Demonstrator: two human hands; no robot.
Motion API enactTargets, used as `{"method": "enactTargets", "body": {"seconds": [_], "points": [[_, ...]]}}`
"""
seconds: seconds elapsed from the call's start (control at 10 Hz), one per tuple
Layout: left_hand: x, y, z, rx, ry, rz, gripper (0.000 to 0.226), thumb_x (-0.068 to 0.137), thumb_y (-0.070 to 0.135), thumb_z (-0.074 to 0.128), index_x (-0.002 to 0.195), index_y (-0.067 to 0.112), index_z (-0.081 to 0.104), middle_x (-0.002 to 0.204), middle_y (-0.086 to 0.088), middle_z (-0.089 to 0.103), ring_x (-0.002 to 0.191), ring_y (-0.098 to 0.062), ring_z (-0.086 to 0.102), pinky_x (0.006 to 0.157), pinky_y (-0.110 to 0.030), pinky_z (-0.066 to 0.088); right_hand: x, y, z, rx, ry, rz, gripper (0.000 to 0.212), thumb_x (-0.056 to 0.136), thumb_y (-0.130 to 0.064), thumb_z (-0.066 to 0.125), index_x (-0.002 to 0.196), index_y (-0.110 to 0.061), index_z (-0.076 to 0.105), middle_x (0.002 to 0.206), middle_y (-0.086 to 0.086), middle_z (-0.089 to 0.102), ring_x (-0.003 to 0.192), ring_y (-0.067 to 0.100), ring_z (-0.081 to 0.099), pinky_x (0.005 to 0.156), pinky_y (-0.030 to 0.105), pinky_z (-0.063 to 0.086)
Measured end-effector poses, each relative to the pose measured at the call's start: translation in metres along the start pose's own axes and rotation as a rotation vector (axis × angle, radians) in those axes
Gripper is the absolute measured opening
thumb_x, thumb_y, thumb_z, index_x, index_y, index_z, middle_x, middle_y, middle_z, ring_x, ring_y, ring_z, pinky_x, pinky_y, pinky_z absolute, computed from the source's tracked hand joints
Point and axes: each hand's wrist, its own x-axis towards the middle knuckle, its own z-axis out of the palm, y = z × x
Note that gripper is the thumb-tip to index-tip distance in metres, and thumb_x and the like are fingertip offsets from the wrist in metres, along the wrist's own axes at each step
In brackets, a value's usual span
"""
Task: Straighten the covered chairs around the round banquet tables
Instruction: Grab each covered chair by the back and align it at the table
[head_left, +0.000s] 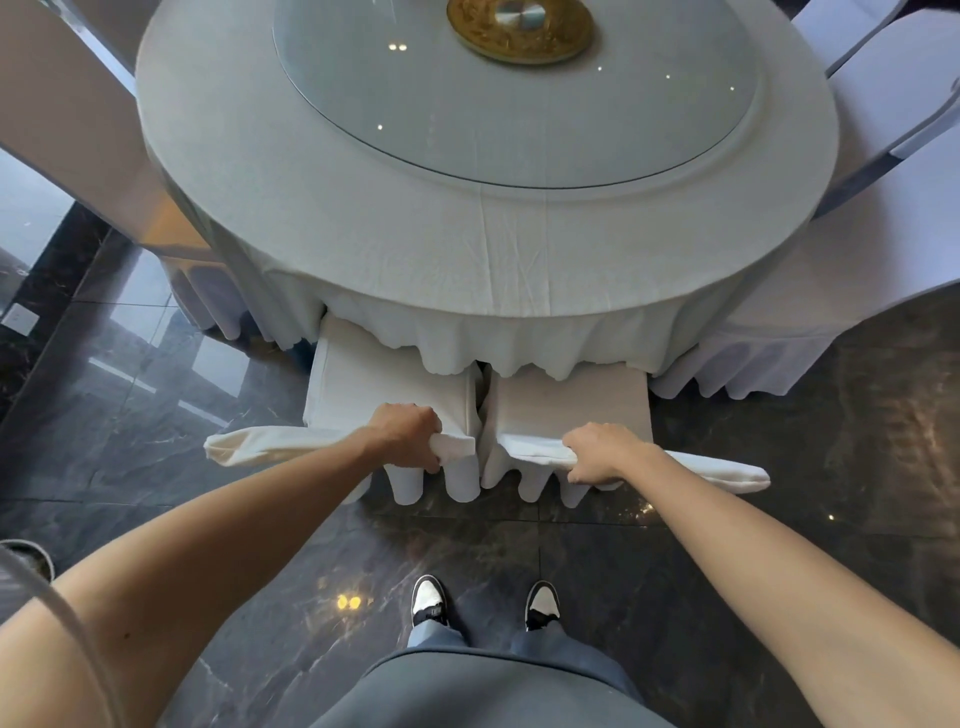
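Two white-covered chairs stand side by side, their seats tucked under the edge of a round banquet table (363, 223) with a white cloth. My left hand (410, 435) is closed over the top of the left chair's (374, 374) backrest near its right end. My right hand (597, 452) grips the top of the right chair's (566, 400) backrest. The two chairs nearly touch, with a narrow dark gap between them. I see both backrests from straight above as thin white strips.
A glass turntable (415, 130) with a gold centre lies on the table. More covered chairs stand at the left (208, 291) and right (769, 358). The floor (156, 415) is glossy dark marble. My feet (483, 603) stand just behind the chairs.
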Motion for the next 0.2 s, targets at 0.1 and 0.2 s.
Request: {"method": "enactTargets", "body": {"seconds": [0.1,0.2], "points": [[-0.002,-0.009,-0.024,-0.185,-0.165,0.021,0.066,0.074,0.051,0.077,0.131,0.024,0.060,0.126,0.003,0.063,0.107,-0.018,0.060,0.086,-0.030,0.049,-0.005,0.002,-0.024,0.126,-0.118,-0.020,0.041,0.076,-0.046,0.062,0.099,-0.012,0.063,0.100,0.006,0.064,0.089,0.025,0.061,0.079,0.041,0.050],[0.001,-0.013,-0.046,-0.243,-0.182,0.044,0.065,0.081,0.048,0.075,0.136,0.017,0.057,0.136,0.000,0.059,0.120,-0.020,0.057,0.098,-0.029,0.045,-0.009,0.002,-0.050,0.168,-0.099,-0.038,0.050,0.078,-0.048,0.060,0.114,-0.014,0.064,0.117,0.005,0.064,0.104,0.024,0.060,0.093,0.044,0.049]]}}
